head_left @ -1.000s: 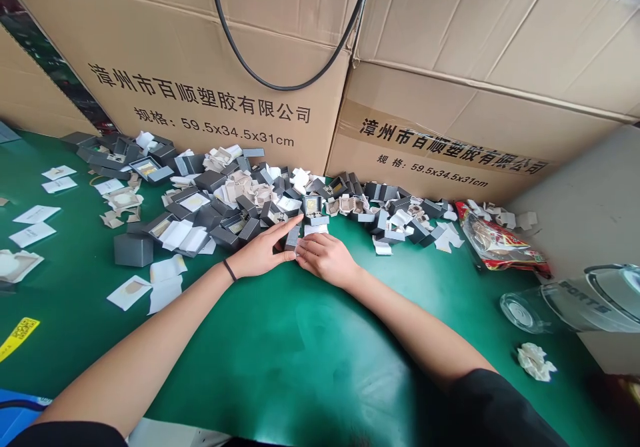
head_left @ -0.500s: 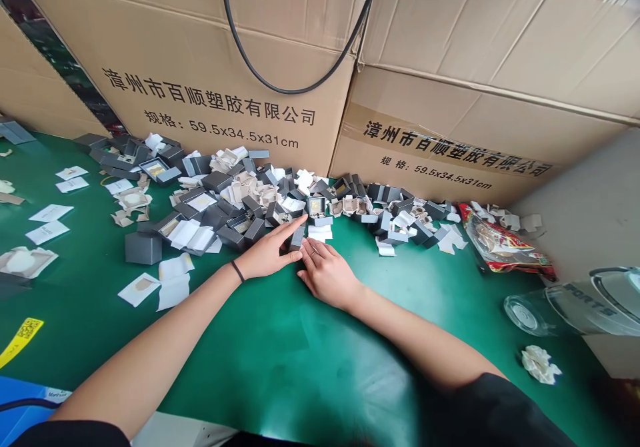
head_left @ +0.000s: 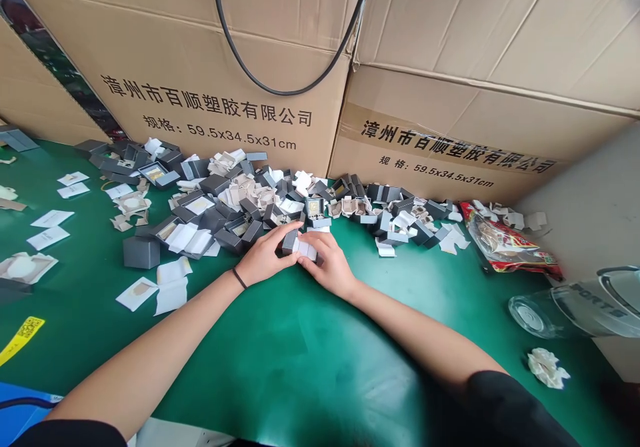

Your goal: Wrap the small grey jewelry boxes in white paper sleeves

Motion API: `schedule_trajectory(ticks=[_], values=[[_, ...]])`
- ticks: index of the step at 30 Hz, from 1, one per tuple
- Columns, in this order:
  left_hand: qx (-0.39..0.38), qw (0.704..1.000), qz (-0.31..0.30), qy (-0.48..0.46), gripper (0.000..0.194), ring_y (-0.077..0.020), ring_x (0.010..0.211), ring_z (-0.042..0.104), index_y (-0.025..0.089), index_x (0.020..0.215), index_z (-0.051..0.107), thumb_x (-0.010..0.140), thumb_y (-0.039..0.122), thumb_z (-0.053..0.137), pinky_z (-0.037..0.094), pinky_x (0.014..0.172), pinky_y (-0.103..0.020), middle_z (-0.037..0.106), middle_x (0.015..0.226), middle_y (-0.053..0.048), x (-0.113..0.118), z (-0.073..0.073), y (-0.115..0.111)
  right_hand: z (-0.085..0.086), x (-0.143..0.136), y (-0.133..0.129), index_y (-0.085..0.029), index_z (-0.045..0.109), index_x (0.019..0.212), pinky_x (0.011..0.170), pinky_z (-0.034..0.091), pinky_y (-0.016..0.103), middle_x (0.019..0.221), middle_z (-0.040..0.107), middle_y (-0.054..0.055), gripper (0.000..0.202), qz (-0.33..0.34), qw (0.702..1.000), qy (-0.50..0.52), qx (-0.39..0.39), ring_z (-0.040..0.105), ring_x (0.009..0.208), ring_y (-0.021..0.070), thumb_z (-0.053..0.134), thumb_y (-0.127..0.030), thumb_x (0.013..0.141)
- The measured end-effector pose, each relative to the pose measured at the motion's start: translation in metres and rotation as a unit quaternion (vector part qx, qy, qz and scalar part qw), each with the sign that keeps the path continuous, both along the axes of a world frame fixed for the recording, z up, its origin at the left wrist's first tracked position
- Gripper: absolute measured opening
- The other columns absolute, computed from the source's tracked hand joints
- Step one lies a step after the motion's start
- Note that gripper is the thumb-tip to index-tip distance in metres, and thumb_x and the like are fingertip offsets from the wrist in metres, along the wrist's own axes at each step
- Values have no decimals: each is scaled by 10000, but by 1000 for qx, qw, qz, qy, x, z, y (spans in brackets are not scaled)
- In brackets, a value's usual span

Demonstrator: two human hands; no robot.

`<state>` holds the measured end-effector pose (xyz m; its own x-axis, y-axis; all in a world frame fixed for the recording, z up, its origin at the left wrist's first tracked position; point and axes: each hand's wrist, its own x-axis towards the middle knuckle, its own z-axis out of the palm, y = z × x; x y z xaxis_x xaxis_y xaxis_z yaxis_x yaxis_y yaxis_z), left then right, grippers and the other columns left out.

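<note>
Both hands meet over the green table (head_left: 300,367), just in front of a pile of small boxes. My left hand (head_left: 267,255), with a dark band at the wrist, is closed on a small dark grey box (head_left: 289,240). From the right, my right hand (head_left: 327,262) grips a light grey-white part (head_left: 306,250) at the box's right side; whether it is a lid flap or a paper insert, I cannot tell. Directly behind them stands an open box (head_left: 315,208) with a gold-coloured inside. Fingers hide much of the held box.
A heap of dark boxes (head_left: 213,187) and crumpled paper inserts runs along large cardboard cartons (head_left: 225,67). White cards (head_left: 50,237) lie at left. To the right are a red snack bag (head_left: 515,247), a clear bottle (head_left: 575,307) and crumpled paper (head_left: 547,368). A black cable (head_left: 280,92) hangs above.
The held box has turned and tilted, so more of its dark side and a light part now show. My right hand has closed around the light part.
</note>
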<state>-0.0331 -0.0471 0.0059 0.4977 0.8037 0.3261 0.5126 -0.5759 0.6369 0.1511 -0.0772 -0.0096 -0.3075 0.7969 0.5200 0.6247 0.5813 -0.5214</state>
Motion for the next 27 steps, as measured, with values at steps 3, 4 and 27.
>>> schedule_trajectory(ticks=[3,4,27], values=[[30,999,14,-18,454,-213,1169,500,230,1227,421,789,312,508,423,993,-356,539,1232,-57,2,0,-2,-2,0,3,-173,440,1251,807,496,312,1176,557,111,511,-32,992,94,-79,562,1007,193,590,-346,794],[43,999,14,-24,423,-213,1168,499,229,1200,426,790,296,505,426,990,-364,542,1215,-61,3,0,-3,-3,0,4,-177,417,1266,741,512,293,1141,578,101,546,-36,987,111,-111,592,920,180,596,-360,784],[-72,985,136,-79,249,-162,728,668,215,1056,503,827,270,422,547,685,-287,605,1104,-47,16,2,-11,-5,1,6,-170,408,1244,586,470,239,940,640,56,460,-66,995,41,-64,580,660,139,485,-391,847]])
